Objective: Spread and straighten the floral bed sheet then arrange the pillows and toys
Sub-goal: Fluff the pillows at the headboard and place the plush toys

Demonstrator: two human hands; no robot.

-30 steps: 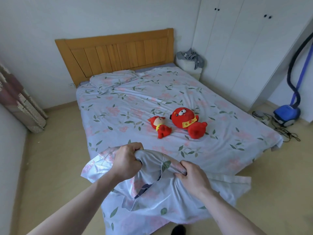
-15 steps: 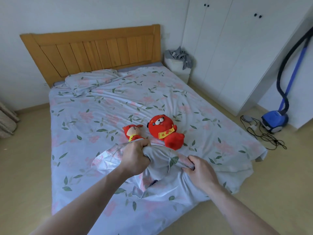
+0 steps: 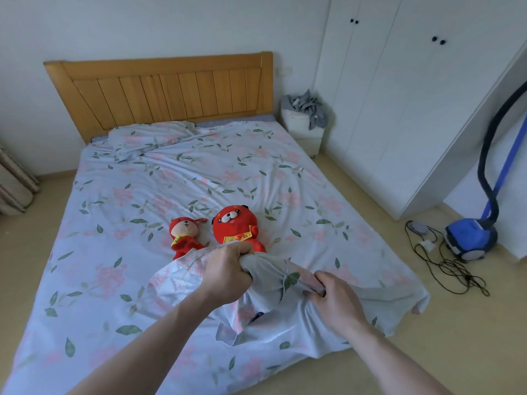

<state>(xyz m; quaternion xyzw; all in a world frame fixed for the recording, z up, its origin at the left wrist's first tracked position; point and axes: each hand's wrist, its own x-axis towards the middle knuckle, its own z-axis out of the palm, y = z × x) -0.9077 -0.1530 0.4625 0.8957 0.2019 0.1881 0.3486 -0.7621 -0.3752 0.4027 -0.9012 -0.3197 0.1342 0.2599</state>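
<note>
The floral bed sheet [image 3: 137, 212] covers the bed, still wrinkled toward the headboard. A floral pillow [image 3: 151, 136] lies at the head on the left. A small red plush toy [image 3: 184, 233] and a larger red plush toy [image 3: 235, 226] lie side by side mid-bed. Over the foot of the bed I hold a bunched floral pillowcase [image 3: 265, 283]: my left hand [image 3: 228, 273] grips its upper fold, and my right hand [image 3: 335, 300] grips its edge further right. The cloth hides the lower parts of both toys.
A wooden headboard [image 3: 159, 89] backs the bed. A white nightstand [image 3: 303, 126] with grey clothes stands at the far right corner, next to white wardrobes [image 3: 399, 95]. A blue vacuum cleaner [image 3: 470, 240] and black cables [image 3: 445, 263] lie on the floor to the right. Curtains [image 3: 14, 183] hang at the left.
I have moved in over the foot of the bed, carrying the bunched cloth forward and onto the bed until it overlaps the toys. Both hands keep their grip.
</note>
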